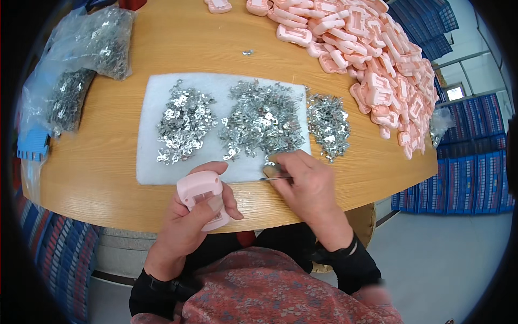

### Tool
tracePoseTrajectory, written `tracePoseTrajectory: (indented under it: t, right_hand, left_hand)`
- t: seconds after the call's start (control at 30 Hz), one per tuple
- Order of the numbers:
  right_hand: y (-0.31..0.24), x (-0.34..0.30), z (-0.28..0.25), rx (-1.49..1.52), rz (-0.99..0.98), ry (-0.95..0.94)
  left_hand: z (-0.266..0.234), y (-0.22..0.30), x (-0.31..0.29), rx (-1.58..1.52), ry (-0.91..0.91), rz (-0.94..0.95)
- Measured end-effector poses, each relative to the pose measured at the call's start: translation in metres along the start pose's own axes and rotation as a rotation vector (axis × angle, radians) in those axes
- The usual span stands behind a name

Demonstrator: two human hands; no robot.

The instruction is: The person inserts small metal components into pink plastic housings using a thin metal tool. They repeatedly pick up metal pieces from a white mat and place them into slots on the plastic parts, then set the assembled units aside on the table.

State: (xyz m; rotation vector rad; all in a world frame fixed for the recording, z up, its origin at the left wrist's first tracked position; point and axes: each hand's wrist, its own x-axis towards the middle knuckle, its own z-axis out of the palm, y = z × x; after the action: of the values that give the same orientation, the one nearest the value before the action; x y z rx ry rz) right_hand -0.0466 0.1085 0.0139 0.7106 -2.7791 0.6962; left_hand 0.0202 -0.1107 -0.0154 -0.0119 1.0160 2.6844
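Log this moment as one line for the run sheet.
left hand: holds pink plastic housing | right hand: pinches thin metal tool at middle clip pile | white pad on wooden table

Shiny metal piles (263,121) and pink plastic pieces (372,59) block the middle and right. Bare wooden table (116,124) lies open between the white mat (148,162) and the bags (81,59)

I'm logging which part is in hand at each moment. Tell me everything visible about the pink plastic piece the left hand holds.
The pink plastic housing is a pale, glossy, roughly rectangular moulded shell with rounded corners and a rectangular opening in its face. The left hand grips it, thumb across its lower face and fingers curled behind, tilting it above the near edge of the wooden table, beside the white felt mat. The right hand is not touching it.
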Motion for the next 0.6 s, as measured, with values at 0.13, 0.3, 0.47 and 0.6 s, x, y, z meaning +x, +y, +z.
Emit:
tracePoseTrajectory:
  t: [0.13, 0.3, 0.47, 0.6]
  right_hand:
    - [0.006, -0.006, -0.003, -0.017, 0.005, 0.004]
    - [0.038, -0.033, -0.030, 0.009, 0.117, -0.016]
    - [0.061, -0.037, -0.048, 0.008, 0.335, 0.037]
    - [0.027, -0.003, -0.037, 0.084, 0.131, 0.025]
  left_hand:
    - [-0.001, -0.001, 0.000, 0.003, -0.013, 0.023]
    - [0.000, -0.002, 0.000, 0.002, -0.010, 0.026]
    - [0.001, -0.001, 0.001, 0.011, -0.025, 0.028]
    - [0.001, 0.000, 0.001, 0.008, -0.012, 0.028]
